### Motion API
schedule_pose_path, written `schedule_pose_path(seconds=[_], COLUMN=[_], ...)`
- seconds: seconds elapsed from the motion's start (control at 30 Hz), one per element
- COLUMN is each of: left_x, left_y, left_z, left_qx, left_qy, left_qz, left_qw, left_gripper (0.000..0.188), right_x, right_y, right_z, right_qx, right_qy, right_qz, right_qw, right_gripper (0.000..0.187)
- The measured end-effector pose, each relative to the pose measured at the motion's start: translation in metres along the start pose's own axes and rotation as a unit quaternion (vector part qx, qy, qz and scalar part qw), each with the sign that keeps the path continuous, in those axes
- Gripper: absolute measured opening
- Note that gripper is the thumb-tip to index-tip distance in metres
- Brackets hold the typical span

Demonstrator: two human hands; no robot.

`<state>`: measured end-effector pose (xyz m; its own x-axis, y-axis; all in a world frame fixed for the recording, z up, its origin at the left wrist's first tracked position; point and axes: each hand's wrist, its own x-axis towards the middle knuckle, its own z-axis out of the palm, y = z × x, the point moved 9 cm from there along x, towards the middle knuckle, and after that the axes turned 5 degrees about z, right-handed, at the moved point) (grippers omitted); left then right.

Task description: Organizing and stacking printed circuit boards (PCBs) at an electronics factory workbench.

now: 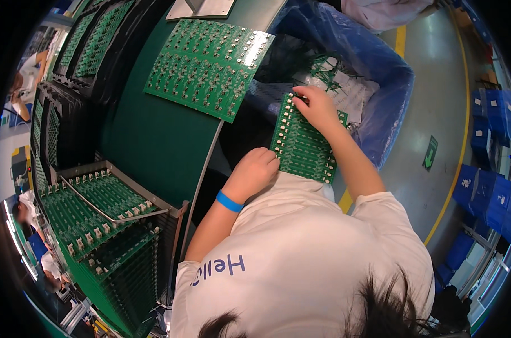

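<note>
A green circuit board [303,147] with rows of white connectors along two opposite sides is held tilted over my lap. My left hand [254,172], below a blue wristband, is closed at the board's left edge with its fingers curled. At the far left corner, my right hand [317,110] pinches the board beside the white connectors, its forearm crossing the right edge. Whether a small part is between those fingertips, I cannot tell. On the green table lies a larger panel [202,67] of several joined boards, its near right corner jutting past the table's edge.
Left, a rack [168,211] holds several upright boards, with more boards [100,205] lying across its top. Black trays [69,107] stand behind it. A bin lined with blue plastic [393,84] contains green scraps and paper. Another person's pale sleeve [385,11] shows beyond; blue crates [486,191] stand right.
</note>
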<state>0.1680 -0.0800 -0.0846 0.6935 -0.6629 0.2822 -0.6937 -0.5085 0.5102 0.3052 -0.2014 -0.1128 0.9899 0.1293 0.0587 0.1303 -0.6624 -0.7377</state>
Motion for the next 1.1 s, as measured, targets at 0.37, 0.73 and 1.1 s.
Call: schedule_pose_path(seconds=[0.37, 0.73, 1.1], left_x=[-0.002, -0.004, -0.001], left_y=[-0.008, -0.004, -0.016], left_z=[0.005, 0.006, -0.004], left_qx=[-0.014, 0.003, -0.083], left_qy=[-0.007, -0.028, 0.014], left_qz=[-0.019, -0.006, -0.057], left_qw=[1.000, 1.000, 0.995], left_gripper=[0.009, 0.011, 0.018], right_x=[0.019, 0.010, -0.048], right_y=[0.016, 0.021, 0.046], right_z=[0.015, -0.006, -0.065], right_qx=[-0.025, -0.010, -0.045], right_qy=[-0.058, -0.007, -0.132], right_qz=[0.057, 0.090, 0.074], right_qw=[0.996, 0.996, 0.987], right_gripper=[0.016, 0.018, 0.015])
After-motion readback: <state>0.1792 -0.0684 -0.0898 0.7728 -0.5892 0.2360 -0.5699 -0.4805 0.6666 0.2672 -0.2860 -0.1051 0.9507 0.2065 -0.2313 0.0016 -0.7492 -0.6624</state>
